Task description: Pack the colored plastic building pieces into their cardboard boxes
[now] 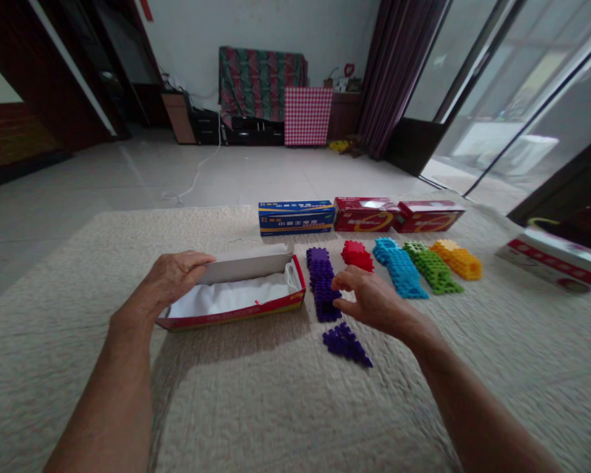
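My left hand (180, 276) grips the left end of an open red cardboard box (246, 314), fingers over its rim. Inside the box lies a folded white cloth (241, 292) with a white cord at the right end. Just right of the box, my right hand (364, 295) hovers at a long row of purple interlocking plastic pieces (320, 276), thumb and fingers apart; I cannot tell whether it touches them. A loose purple group (345, 343) lies nearer to me. Beyond the right hand are red pieces (357, 255), blue pieces (401, 268), green pieces (433, 268) and yellow pieces (457, 259).
Behind the pieces stand a blue box (296, 219) and two red boxes (364, 215). A white and red carton (559, 259) sits at the far right. Everything rests on a quilted beige cover (256, 401). A cloth-draped cabinet (256, 131) stands by the far wall.
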{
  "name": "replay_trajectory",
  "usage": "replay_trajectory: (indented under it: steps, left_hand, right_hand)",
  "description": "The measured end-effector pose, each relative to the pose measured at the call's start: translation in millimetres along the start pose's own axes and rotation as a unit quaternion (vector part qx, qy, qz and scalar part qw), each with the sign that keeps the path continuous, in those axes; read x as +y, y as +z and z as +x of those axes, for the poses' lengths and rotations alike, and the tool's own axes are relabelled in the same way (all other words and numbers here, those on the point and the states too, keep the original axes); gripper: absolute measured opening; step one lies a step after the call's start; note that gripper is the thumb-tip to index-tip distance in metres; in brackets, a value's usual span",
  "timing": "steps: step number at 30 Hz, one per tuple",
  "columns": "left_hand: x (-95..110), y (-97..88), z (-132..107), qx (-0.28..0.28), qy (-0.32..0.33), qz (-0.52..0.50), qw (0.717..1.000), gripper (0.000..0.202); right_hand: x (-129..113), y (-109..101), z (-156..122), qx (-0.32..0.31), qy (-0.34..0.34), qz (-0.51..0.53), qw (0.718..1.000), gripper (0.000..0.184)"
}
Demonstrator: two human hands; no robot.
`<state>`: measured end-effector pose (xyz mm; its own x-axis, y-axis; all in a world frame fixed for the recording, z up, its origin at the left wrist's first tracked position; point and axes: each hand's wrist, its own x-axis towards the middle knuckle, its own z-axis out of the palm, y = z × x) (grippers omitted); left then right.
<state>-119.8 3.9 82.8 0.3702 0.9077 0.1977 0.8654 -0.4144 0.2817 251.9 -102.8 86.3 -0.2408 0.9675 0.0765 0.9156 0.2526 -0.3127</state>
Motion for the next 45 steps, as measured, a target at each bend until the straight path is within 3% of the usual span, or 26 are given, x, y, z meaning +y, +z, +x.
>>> replay_trajectory:
  steps: [4,11,20,26,28,31,37,40,45]
  left_hand:
    - [0,2.1,7,0.004,-0.003,-0.005,1.000,0.044]
    - [0,-2.9,-2,0.059,-0.023,-0.038,0.997,0.034]
    - [-6,-9.2,-6,0.175,-0.023,-0.092,0.980,0.030]
    - [-25,-3.9,-8,0.136,-0.037,-0.117,0.983,0.028]
    - [-29,-2.1,-8,0.126,-0.039,-0.124,0.983,0.027]
    - [-31,-1.1,-7,0.125,-0.046,-0.129,0.983,0.028]
    - [-30,-2.6,-8,0.120,-0.055,-0.139,0.981,0.029]
    - [-31,-3.0,-9,0.124,-0.053,-0.153,0.979,0.029]
    - [-34,-2.5,-9,0.128,-0.041,-0.153,0.979,0.028]
  right_hand:
    - [-6,10,6,0.001,-0.015,-0.065,0.998,0.021]
    - [-8,18,7,-0.006,-0.038,-0.114,0.993,0.015]
    - [-7,12,10,0.019,-0.067,-0.072,0.995,0.009]
    - [-2,-10,16,0.088,-0.054,-0.040,0.994,0.009]
    - [-18,-20,29,0.116,-0.066,-0.021,0.991,0.012]
    - [-61,-23,60,0.127,-0.111,0.001,0.986,0.014]
    - [-153,16,120,0.005,-0.204,-0.064,0.977,0.015]
    - [-176,35,133,-0.045,-0.228,-0.100,0.967,0.018]
    - [-190,51,141,-0.094,-0.224,-0.138,0.960,0.023]
